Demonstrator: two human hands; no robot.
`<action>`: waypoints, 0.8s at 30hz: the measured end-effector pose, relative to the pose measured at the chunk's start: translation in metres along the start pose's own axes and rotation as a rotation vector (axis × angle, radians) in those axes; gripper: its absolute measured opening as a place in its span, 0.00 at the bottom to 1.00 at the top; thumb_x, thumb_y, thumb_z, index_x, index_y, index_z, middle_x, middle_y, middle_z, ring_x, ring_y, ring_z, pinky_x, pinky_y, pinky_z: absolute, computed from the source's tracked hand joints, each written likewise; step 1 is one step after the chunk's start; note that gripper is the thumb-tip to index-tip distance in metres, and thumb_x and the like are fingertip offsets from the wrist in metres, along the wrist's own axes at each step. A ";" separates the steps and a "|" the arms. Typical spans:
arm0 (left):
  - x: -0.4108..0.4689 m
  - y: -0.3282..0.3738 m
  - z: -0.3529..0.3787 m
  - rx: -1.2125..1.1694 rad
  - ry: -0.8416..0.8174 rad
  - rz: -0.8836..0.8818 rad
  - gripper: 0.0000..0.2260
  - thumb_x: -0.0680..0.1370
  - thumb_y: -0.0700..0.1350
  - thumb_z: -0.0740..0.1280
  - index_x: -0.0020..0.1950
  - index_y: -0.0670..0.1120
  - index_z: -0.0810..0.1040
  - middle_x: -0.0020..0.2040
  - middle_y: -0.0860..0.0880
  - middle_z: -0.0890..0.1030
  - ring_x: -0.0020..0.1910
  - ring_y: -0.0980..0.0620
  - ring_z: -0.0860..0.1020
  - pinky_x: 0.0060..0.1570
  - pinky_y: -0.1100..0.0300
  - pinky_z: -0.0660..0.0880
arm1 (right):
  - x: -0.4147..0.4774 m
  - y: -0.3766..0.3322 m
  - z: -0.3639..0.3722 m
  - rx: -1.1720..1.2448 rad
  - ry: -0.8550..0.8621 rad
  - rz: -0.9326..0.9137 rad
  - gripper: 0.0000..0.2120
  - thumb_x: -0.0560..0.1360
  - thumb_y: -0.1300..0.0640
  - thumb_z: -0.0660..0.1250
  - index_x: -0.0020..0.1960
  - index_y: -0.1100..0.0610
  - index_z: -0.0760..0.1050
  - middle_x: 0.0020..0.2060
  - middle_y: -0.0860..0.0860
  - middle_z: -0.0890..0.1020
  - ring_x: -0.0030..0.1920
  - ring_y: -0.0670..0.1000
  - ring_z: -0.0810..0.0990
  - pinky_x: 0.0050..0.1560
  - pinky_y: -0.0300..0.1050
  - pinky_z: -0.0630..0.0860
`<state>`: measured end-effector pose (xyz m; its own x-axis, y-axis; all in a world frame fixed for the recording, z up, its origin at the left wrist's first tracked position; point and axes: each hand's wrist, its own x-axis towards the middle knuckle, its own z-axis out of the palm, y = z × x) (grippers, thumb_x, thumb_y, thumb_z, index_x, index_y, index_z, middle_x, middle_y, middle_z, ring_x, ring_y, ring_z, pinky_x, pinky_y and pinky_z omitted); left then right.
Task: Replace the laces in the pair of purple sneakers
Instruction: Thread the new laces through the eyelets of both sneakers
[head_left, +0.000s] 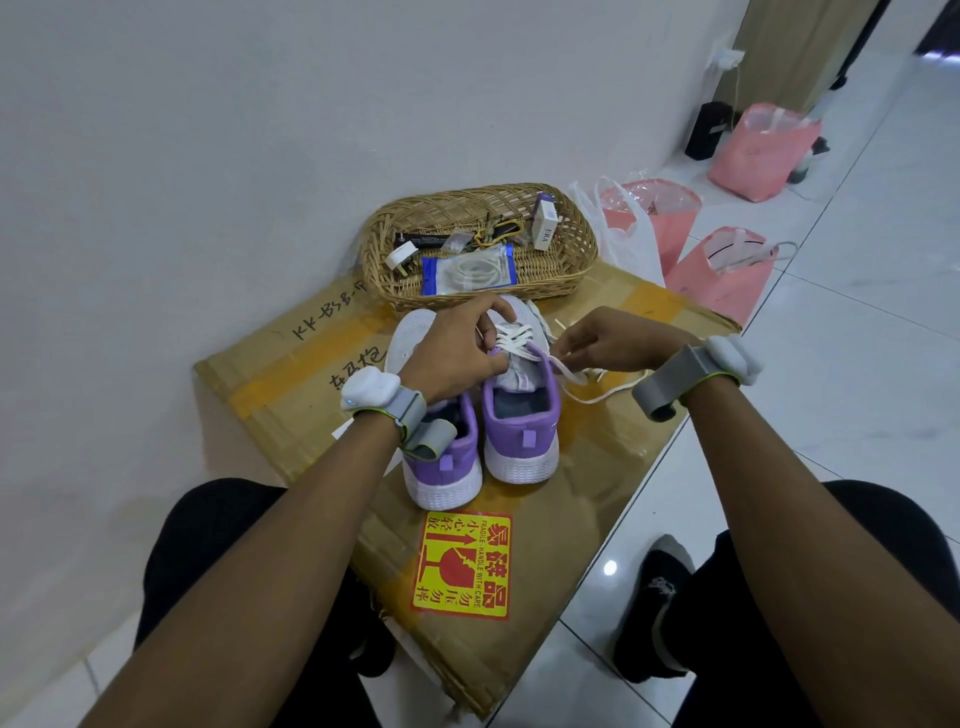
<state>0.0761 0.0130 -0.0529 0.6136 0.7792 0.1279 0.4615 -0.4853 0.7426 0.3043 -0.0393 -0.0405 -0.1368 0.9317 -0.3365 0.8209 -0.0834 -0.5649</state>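
Two purple sneakers with white soles stand side by side on a flattened cardboard box, heels toward me. The right sneaker carries a white lace criss-crossed through its upper eyelets. My left hand pinches the lace at the left eyelets of that sneaker. My right hand pinches a loose lace end at the sneaker's right side; the rest trails right across the cardboard. The left sneaker is partly hidden under my left wrist, so its lacing cannot be seen.
A wicker basket with a packaged lace, a plug, keys and a small box sits behind the sneakers, against the white wall. Pink bags and a white plastic bag stand to the right on the tiled floor. My knees flank the cardboard.
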 end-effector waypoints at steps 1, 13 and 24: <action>0.000 0.000 0.000 0.001 -0.004 0.001 0.18 0.68 0.37 0.73 0.55 0.51 0.77 0.37 0.48 0.79 0.30 0.56 0.73 0.35 0.65 0.71 | 0.001 -0.001 0.000 -0.010 0.018 0.000 0.08 0.76 0.55 0.69 0.52 0.55 0.84 0.47 0.51 0.85 0.50 0.54 0.82 0.54 0.49 0.76; 0.012 0.004 0.004 -0.164 -0.016 -0.036 0.16 0.70 0.52 0.78 0.56 0.55 0.81 0.41 0.52 0.76 0.35 0.54 0.73 0.41 0.58 0.73 | -0.010 -0.032 -0.031 0.796 0.345 -0.136 0.16 0.81 0.49 0.61 0.41 0.56 0.80 0.40 0.54 0.79 0.46 0.53 0.77 0.60 0.54 0.75; 0.029 0.004 0.011 -0.061 0.254 -0.181 0.07 0.78 0.45 0.66 0.53 0.48 0.82 0.44 0.43 0.81 0.43 0.45 0.78 0.48 0.48 0.78 | -0.009 -0.050 -0.031 0.902 0.407 -0.250 0.15 0.82 0.52 0.60 0.42 0.59 0.77 0.29 0.49 0.68 0.29 0.47 0.66 0.36 0.42 0.67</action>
<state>0.1032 0.0295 -0.0533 0.3418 0.9286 0.1447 0.5048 -0.3113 0.8051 0.2818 -0.0324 0.0143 0.0895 0.9944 0.0554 0.0477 0.0513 -0.9975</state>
